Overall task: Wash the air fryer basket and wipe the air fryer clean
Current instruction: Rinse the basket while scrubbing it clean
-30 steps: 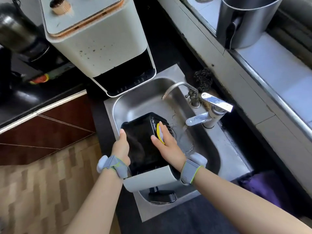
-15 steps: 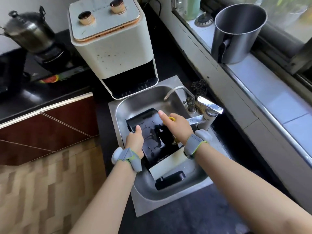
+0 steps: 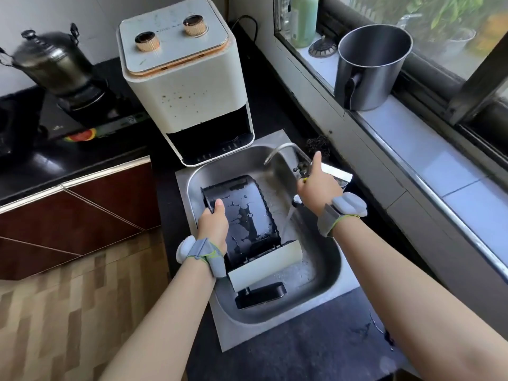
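The black air fryer basket [image 3: 247,215] lies upside down in the steel sink [image 3: 324,259], wet and streaked, its cream front panel and black handle [image 3: 261,294] toward me. My left hand [image 3: 213,222] grips the basket's left edge. My right hand [image 3: 316,185] is at the tap [image 3: 334,171] on the sink's right side, thumb raised, fingers curled with a bit of yellow sponge showing. Water runs from the lower spout onto the basket's right side. The cream air fryer [image 3: 181,86] stands behind the sink, its basket slot open.
A steel pot [image 3: 368,67] and a green bottle [image 3: 302,20] stand on the windowsill at right. A pressure cooker [image 3: 52,64] sits on the stove at left. A dark scrubber [image 3: 317,145] lies behind the tap. The black counter [image 3: 302,353] runs in front of the sink.
My right hand left the basket's underside and moved right to the tap, carrying the sponge. Water now flows. The basket has settled lower in the sink, and my view pulled back.
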Demonstrator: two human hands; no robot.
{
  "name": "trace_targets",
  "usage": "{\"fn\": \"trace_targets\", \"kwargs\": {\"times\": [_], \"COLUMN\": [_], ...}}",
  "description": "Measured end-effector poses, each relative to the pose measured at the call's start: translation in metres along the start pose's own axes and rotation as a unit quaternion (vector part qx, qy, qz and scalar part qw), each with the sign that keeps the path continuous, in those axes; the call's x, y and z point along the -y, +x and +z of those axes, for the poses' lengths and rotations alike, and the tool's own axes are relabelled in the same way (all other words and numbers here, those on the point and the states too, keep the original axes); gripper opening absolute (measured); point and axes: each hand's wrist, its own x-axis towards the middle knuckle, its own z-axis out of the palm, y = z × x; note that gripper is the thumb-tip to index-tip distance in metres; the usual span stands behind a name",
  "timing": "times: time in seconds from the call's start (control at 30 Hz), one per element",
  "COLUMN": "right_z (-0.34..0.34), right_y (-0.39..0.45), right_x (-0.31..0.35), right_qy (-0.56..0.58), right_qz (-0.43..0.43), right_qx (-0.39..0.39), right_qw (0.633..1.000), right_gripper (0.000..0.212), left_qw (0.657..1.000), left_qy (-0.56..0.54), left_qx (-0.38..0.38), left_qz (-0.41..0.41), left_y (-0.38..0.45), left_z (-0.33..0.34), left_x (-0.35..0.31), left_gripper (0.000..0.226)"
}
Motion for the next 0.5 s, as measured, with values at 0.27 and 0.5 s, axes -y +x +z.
{"fn": "trace_targets", "kwargs": {"times": [0.27, 0.5], "right_z": [0.018, 0.049], "right_y": [-0.017, -0.039], "right_x": [-0.015, -0.019], "right_qy": [-0.005, 0.011], "right_qz": [-0.094, -0.092], "right_qx": [-0.044, 0.101], "right_qw": [0.995, 0.991], "right_gripper": [0.041, 0.049], "left_qw": [0.998, 0.998], "left_qy": [0.009, 0.008], "left_qx": [0.019, 0.011], "left_qz": [0.054, 0.06], "left_y": [-0.014, -0.021], "left_z": [-0.002, -0.009], "left_x": [-0.007, -0.008], "left_gripper": [0.033, 0.035]}}
